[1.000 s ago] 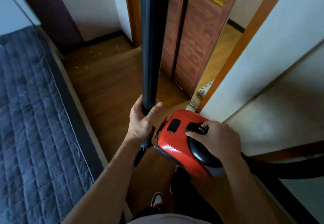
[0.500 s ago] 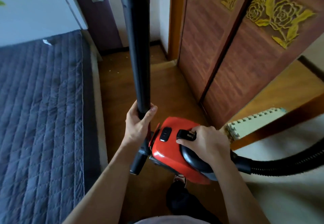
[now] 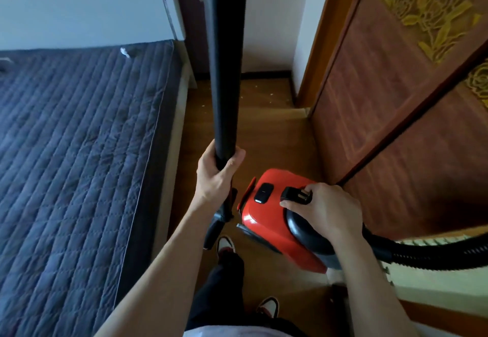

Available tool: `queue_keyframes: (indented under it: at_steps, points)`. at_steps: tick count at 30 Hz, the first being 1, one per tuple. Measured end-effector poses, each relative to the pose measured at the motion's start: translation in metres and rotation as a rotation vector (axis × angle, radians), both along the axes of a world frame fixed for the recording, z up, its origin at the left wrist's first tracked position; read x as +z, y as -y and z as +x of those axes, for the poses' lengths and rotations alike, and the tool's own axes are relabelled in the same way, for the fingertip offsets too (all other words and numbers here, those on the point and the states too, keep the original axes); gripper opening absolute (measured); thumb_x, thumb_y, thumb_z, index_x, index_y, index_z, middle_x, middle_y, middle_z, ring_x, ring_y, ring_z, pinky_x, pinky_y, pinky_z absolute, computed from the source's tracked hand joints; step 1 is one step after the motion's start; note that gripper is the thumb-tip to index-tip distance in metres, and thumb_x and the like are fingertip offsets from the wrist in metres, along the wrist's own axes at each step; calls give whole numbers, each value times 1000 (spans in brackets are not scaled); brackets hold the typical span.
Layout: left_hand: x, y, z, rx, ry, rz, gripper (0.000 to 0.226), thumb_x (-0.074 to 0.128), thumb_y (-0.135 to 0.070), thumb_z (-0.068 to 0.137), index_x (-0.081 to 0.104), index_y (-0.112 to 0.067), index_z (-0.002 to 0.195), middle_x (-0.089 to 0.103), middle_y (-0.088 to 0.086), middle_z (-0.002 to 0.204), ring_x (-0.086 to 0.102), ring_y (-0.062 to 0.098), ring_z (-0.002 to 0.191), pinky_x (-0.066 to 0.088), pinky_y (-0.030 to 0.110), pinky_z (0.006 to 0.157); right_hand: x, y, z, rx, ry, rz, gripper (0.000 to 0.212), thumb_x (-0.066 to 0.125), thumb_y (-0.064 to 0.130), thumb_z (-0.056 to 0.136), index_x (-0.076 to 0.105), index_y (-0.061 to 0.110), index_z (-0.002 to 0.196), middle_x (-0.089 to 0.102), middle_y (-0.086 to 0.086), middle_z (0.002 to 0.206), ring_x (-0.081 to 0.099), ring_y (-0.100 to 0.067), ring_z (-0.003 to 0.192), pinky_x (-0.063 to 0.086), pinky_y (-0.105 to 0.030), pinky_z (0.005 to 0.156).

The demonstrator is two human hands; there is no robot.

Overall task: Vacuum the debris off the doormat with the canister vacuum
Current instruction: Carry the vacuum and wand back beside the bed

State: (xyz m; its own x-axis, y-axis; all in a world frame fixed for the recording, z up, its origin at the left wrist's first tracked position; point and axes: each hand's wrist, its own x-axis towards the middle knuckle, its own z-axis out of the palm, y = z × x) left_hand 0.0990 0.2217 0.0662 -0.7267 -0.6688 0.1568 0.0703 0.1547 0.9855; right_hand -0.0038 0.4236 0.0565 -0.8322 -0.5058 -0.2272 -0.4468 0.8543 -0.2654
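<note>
While the person's white-toed shoes stand on the brown wooden floor at the bottom edge, the left hand wraps its fingers and thumb round the long black plastic wand tube, which rises upright past the top of the view. Just to its right, the right hand curls over the black arched carry handle of the red plastic canister vacuum; the casing is closed, so its contents are hidden. A black ribbed hose runs rightward from the canister over a pale foam mat with a toothed edge. A blue-grey quilted mattress fills the left. Farther off, pale crumbs dot the floor beside a brown wooden door with gold rose carving.
</note>
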Motion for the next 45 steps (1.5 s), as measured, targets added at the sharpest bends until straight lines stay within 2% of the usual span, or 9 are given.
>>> queue_keyframes:
  at_steps: [4,11,18,23,26,28,34,39,45]
  points:
    - [-10,36,-37,31,17,8,29,68,-20,88,58,7,90,55,14,74,51,15,65,45,20,60,-5,35,-48,-15,46,7,63,56,91,69,60,28,69,68,9,69,70,-21,73,59,-38,70]
    - [-27,138,-125,6,-25,74,39,67,-32,86,57,5,90,53,24,77,49,24,66,43,29,60,-20,128,-138,-15,18,-10,65,65,87,67,48,25,57,62,7,58,68,-22,64,57,-40,63]
    - [-23,257,-209,-84,5,65,22,67,-20,92,58,0,92,55,19,79,52,21,69,46,27,63,-25,237,-229,-83,75,-99,65,55,93,54,52,28,54,57,7,52,65,-20,56,59,-48,62]
    - [-15,325,-252,-58,-4,37,29,67,-32,88,59,-4,91,58,16,79,54,24,71,48,28,66,-26,300,-284,-56,55,-228,40,59,91,56,56,53,63,44,7,43,59,-22,48,55,-49,53]
    - [-14,357,-276,-30,-31,20,30,68,-33,87,60,-5,92,60,16,82,56,32,73,49,30,68,-23,334,-315,-52,25,-234,55,61,90,58,55,36,56,42,7,41,53,-21,43,53,-49,49]
    - [-14,374,-292,-31,-31,11,30,67,-33,87,60,-4,92,59,17,81,55,32,72,49,33,67,-23,352,-335,-54,10,-234,68,61,90,58,42,26,46,38,8,40,47,-19,42,50,-47,48]
    - [-23,434,-349,0,-5,19,6,67,-11,91,63,-14,88,63,-3,80,59,11,75,50,23,71,-32,417,-403,-37,-7,-170,68,61,90,57,44,24,47,47,7,45,59,-23,50,57,-47,54]
    - [-36,486,-418,36,14,45,13,66,-26,88,62,-14,88,61,-9,77,56,7,70,47,21,66,-47,478,-478,8,20,-113,64,64,88,60,43,29,49,48,11,49,61,-21,53,57,-41,56]
    - [-37,549,-520,87,48,46,27,66,-33,86,61,-6,89,58,-6,75,53,7,66,46,20,62,-45,557,-573,145,50,82,57,61,84,76,60,28,73,58,13,67,51,-6,61,37,-26,54]
